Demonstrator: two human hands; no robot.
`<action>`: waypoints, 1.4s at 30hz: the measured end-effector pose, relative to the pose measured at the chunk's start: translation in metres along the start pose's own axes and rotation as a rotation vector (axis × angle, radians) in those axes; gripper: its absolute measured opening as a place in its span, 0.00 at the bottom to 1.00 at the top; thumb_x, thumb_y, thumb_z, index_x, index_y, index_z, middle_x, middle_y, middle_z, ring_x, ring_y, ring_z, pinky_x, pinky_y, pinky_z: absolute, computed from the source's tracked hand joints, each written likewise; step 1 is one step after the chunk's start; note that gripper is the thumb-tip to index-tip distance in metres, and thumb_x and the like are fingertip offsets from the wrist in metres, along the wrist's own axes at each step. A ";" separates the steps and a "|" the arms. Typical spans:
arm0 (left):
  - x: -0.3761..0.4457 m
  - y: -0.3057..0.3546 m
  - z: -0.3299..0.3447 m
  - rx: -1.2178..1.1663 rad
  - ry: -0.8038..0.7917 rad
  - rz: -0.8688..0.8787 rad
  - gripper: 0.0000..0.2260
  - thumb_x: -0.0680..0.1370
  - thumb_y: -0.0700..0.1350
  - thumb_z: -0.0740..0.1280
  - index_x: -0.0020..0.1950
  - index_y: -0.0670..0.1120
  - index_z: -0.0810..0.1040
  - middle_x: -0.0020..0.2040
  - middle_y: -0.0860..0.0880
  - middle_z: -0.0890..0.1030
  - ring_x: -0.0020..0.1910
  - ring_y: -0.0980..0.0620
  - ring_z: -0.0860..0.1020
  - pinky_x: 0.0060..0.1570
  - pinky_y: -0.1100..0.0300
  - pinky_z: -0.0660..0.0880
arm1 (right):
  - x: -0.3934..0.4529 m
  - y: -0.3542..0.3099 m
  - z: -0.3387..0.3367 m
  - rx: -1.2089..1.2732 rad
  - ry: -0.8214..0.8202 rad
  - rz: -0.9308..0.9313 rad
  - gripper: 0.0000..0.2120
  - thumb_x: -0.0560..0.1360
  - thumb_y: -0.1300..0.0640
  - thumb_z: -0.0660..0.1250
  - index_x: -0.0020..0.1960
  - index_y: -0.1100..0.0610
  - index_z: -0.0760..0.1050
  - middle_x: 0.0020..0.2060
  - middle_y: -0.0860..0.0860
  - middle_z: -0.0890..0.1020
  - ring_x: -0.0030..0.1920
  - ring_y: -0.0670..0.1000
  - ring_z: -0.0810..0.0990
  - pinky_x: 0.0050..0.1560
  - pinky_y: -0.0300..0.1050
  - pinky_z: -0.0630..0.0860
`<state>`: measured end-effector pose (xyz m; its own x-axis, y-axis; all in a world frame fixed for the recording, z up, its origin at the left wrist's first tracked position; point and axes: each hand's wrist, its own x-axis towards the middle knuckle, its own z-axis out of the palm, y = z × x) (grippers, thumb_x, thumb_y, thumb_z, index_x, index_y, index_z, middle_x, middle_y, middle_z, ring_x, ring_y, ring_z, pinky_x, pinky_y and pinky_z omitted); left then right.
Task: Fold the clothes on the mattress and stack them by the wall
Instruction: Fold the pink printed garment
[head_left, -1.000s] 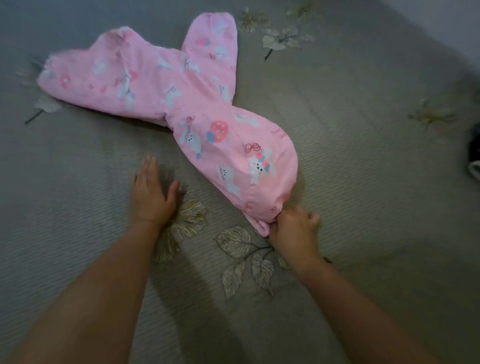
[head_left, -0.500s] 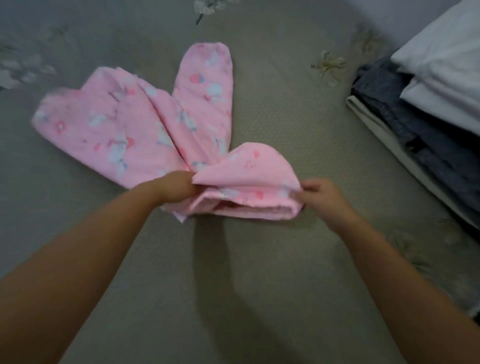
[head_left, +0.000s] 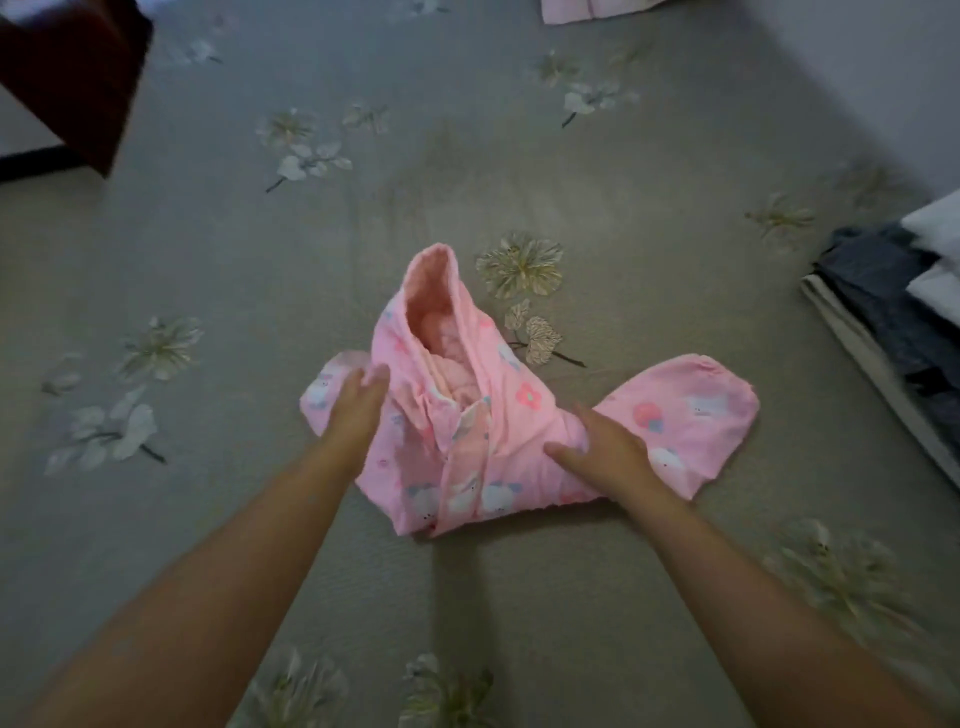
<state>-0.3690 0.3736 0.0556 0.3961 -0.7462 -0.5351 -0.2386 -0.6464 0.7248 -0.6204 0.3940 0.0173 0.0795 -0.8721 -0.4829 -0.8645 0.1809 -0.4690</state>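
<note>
The mattress (head_left: 597, 197) has a grey-green cover with flowers on it. A pink garment (head_left: 488, 415) lies bunched in the middle of the frame. A stack of folded clothes (head_left: 893, 312) sits at the right edge, and another pink cloth (head_left: 582, 10) lies at the top.

A pink garment (head_left: 498, 426) lies bunched near the middle of the mattress (head_left: 649, 218), one opening gaping upward and a flap spread toward the right edge. The left hand (head_left: 358, 410) rests flat on its left part with fingers straight, and the right hand (head_left: 602, 452) presses its middle, fingers spread. A stack of clothes (head_left: 904, 317) sits at the mattress's right edge by the wall (head_left: 883, 67), another pink piece (head_left: 587, 9) at the far edge, and dark furniture (head_left: 67, 67) beyond the far left corner.
</note>
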 end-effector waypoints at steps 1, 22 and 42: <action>-0.009 -0.028 0.002 0.087 -0.087 0.012 0.21 0.80 0.49 0.57 0.70 0.41 0.65 0.70 0.42 0.67 0.67 0.43 0.67 0.64 0.55 0.64 | 0.001 -0.001 0.008 -0.054 0.037 0.006 0.30 0.73 0.41 0.62 0.71 0.50 0.61 0.65 0.54 0.73 0.65 0.55 0.70 0.61 0.49 0.65; -0.100 -0.051 0.123 0.564 -0.780 0.483 0.09 0.78 0.50 0.61 0.52 0.46 0.73 0.47 0.48 0.76 0.47 0.50 0.73 0.46 0.60 0.67 | -0.076 0.143 -0.012 0.437 0.364 0.698 0.18 0.79 0.60 0.57 0.59 0.74 0.70 0.59 0.70 0.73 0.57 0.65 0.73 0.48 0.47 0.66; -0.137 0.162 -0.083 0.742 0.355 1.166 0.17 0.78 0.51 0.62 0.50 0.36 0.77 0.47 0.33 0.79 0.46 0.35 0.78 0.41 0.48 0.71 | -0.127 -0.044 -0.237 -0.178 1.064 -0.463 0.10 0.64 0.63 0.65 0.41 0.67 0.81 0.32 0.66 0.78 0.36 0.66 0.79 0.38 0.58 0.74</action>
<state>-0.3888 0.3842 0.2826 -0.1753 -0.8930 0.4145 -0.9341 0.2838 0.2165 -0.7105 0.3885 0.2745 0.0226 -0.7940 0.6075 -0.9259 -0.2458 -0.2868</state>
